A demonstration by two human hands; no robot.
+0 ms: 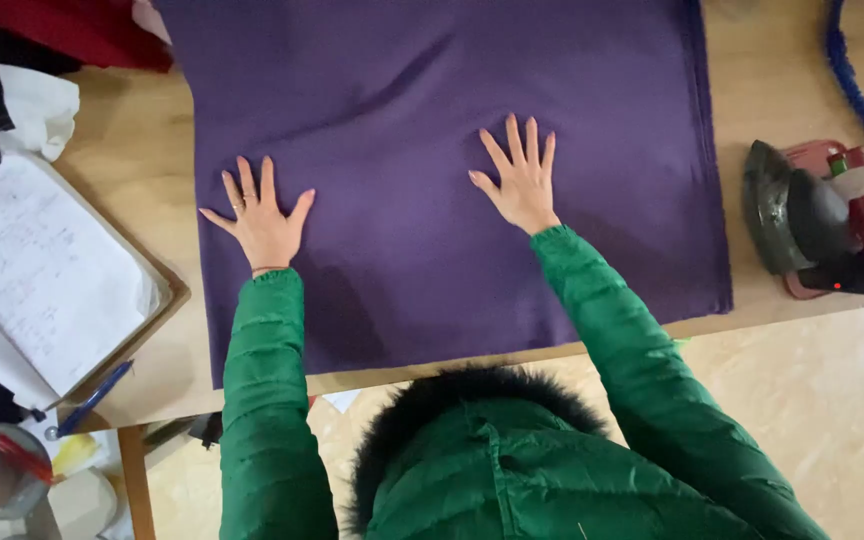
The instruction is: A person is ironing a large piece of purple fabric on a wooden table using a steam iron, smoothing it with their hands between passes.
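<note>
both hands, left [260, 222] and right [522, 184], spread flat on purple cloth [432, 90]. best pressed outward evenly, away from iron [820, 222].

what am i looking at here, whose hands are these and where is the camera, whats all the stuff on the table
There is no machine here: a person in a green padded jacket works with two bare hands. The single picture comes from a camera worn on that person's head, looking down, so the jacket's fur-edged hood shows at the bottom.

The left hand and right hand both lie flat, fingers spread, on a purple cloth spread over a wooden table. Neither hand holds anything.

To the right of the cloth an iron lies on its side. To the left sits a clipboard with handwritten paper, a blue pen below it, and a crumpled white tissue above. A blue cord runs along the top right corner.
</note>
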